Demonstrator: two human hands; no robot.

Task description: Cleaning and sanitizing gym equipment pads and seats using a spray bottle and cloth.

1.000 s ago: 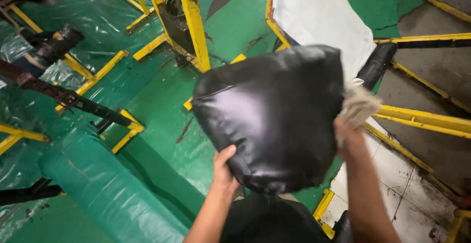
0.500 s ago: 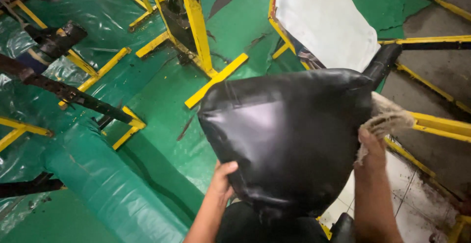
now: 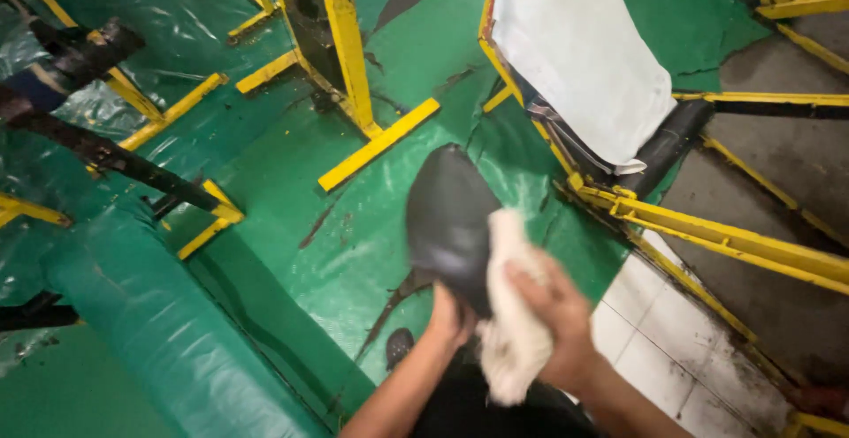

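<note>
The left hand gripped the black glossy vinyl cushion edge-on; the right hand had its fingers closed on a whitish cotton rag pressed against it, so wiping looked underway, unfinished

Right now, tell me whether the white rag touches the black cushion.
Touching: the head view shows the white rag, held in the right hand, pressed against the black cushion.

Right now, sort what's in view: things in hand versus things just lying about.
In hand:
black padded cushion, held by the left hand
white rag, pressed to it by the right hand

Lying about:
yellow metal frames
white sheet
green plastic sheeting
</note>
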